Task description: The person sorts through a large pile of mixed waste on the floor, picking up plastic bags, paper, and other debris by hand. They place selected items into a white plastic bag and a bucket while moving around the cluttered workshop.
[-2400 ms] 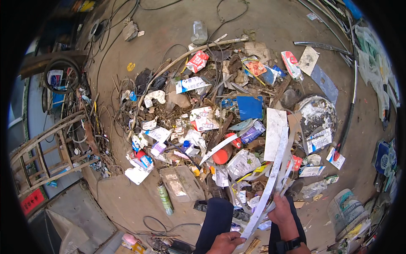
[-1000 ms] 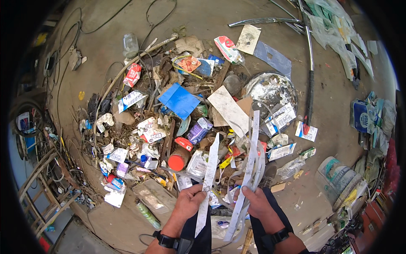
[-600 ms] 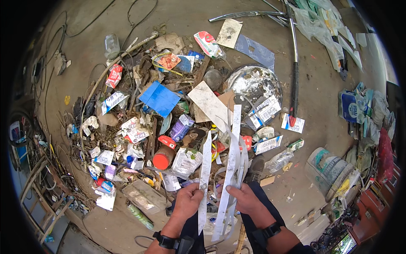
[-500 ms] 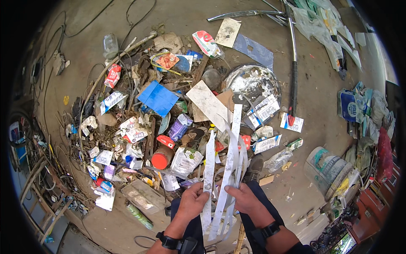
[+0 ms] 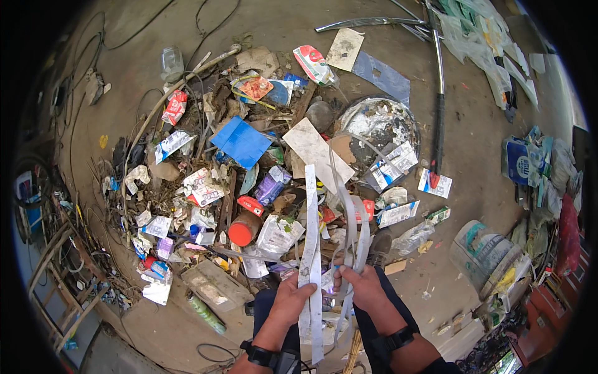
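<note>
Low in the head view, my left hand (image 5: 291, 301) is closed on flat white strips (image 5: 310, 243) with dirt specks, which stand up side by side. My right hand (image 5: 355, 286) grips a bunch of narrower grey-white strips (image 5: 350, 218) just to their right, their upper ends curving. Both hands are over my dark-trousered legs. Beyond them lies a heap of mixed litter, with a red-lidded jar (image 5: 240, 232), a blue sheet (image 5: 239, 140), a long off-white board (image 5: 311, 149) and a crumpled white bag (image 5: 277, 234).
A dirty round lid (image 5: 380, 121) and a black-and-silver pole (image 5: 439, 131) lie at the right, near a bucket (image 5: 479, 249) and plastic bags (image 5: 492, 62). Cables loop at the upper left. A wooden ladder-like frame (image 5: 59, 280) and scrap line the left side.
The long white strip has passed from my right hand to my left, alongside the other. My right hand keeps the greyer strips. The view first swung right, then shifted slightly.
</note>
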A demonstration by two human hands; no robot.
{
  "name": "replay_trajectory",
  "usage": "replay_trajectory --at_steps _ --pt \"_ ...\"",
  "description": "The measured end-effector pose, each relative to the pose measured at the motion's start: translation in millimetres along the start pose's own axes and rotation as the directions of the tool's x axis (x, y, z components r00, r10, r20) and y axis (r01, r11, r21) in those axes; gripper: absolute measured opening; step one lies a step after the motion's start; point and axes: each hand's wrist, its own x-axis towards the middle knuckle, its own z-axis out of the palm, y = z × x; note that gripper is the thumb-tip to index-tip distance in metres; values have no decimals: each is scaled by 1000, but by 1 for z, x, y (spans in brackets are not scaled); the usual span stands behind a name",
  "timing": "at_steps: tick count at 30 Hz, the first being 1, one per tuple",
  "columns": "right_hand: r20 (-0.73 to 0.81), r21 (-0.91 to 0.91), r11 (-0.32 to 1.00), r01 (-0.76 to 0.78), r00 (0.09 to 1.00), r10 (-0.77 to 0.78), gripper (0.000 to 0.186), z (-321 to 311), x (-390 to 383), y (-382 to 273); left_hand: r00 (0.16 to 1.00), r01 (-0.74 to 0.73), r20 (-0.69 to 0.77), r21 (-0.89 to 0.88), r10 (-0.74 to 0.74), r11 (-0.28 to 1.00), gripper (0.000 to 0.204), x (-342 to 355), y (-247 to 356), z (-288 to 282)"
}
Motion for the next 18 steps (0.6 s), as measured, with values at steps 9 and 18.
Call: replay_trajectory --at_steps 9,18 --pt "-34 -59 991 123 992 -125 21 2 6 0 976 -216 -94 -304 197 928 26 -15 12 -35" --pt "-33 -142 983 118 992 -124 24 10 12 3 740 -487 -541 -24 398 873 22 -50 37 -172"
